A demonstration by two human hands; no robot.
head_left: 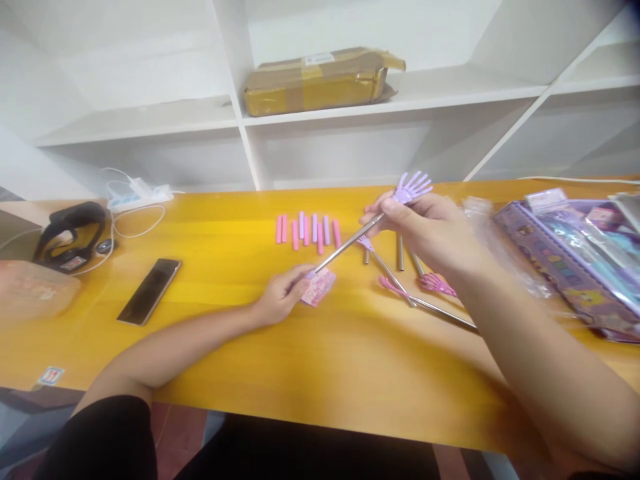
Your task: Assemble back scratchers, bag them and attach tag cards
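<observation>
A back scratcher with a purple hand-shaped head (411, 189) and a metal rod (350, 241) slants between my two hands above the table. My right hand (425, 223) is closed around its head end, with the purple fingers sticking out above. At the lower end of the rod, my left hand (283, 293) is closed, and a pink printed card (318, 287) shows beside its fingers. Below my right hand lie more scratchers, with pink heads (437, 284) and a small purple head (366, 243). Several pink and purple tubes (320, 233) lie in the middle.
A patterned box (560, 267) of packaged items stands at the right, beside clear plastic wrappers (525, 257). On the left are a phone (150, 292), a black headset (70, 233), a power strip (140, 197) and a translucent container (37, 290). A cardboard box (320, 83) rests on the shelf behind.
</observation>
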